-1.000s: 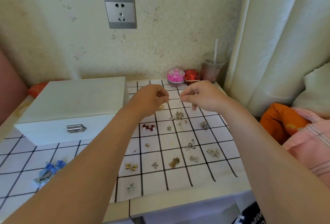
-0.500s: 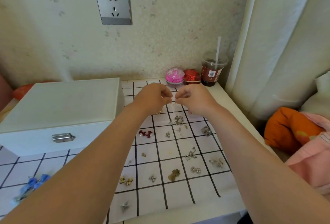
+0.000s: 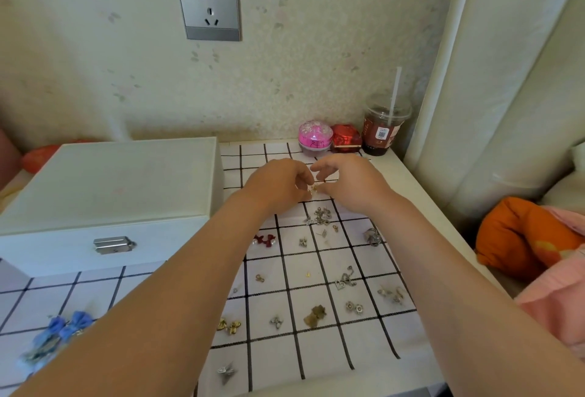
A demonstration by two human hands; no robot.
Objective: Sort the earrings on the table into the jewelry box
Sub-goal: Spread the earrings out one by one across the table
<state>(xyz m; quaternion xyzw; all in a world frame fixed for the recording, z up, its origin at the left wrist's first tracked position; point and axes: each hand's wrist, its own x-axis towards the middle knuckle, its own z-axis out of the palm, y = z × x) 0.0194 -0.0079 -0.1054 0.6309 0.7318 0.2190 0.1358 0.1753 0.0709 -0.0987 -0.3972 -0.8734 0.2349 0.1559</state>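
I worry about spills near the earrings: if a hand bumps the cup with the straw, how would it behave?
The plastic cup looks tall with a narrower base, so it may tip rather than slide. Dark drink fills much of it, probably adding weight. Its lid likely limits spills, except around the straw.

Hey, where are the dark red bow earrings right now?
Head view: the dark red earrings lie on the checked cloth, left of centre, near the front right corner of the white jewelry box and left of a small silver earring.
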